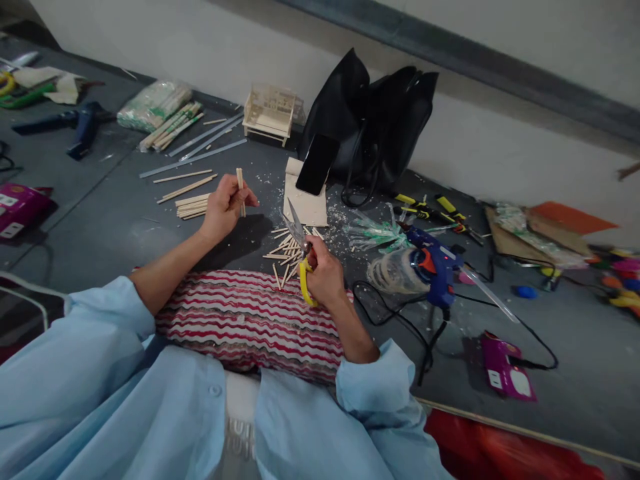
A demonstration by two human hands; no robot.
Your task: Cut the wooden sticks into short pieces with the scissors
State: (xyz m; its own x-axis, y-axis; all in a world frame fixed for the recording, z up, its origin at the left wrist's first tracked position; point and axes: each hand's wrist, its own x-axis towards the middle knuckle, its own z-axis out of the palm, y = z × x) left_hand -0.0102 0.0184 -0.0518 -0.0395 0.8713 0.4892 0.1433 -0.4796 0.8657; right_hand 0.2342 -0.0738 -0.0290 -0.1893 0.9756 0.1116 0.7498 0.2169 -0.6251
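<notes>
My left hand is raised over the grey table, pinching a few short wooden sticks upright between thumb and fingers. In my right hand are scissors with yellow handles, their blades pointing up and away from me and slightly apart. Below the blades lies a loose pile of short cut sticks. Longer sticks rest in a row to the left of my left hand. A striped red and white cushion lies beneath my forearms at the table edge.
A small stick-built model stands at the back, near a black bag and a phone. On the right, a blue glue gun leans on a clear plastic container, its cord looping across the table. Pliers lie behind it.
</notes>
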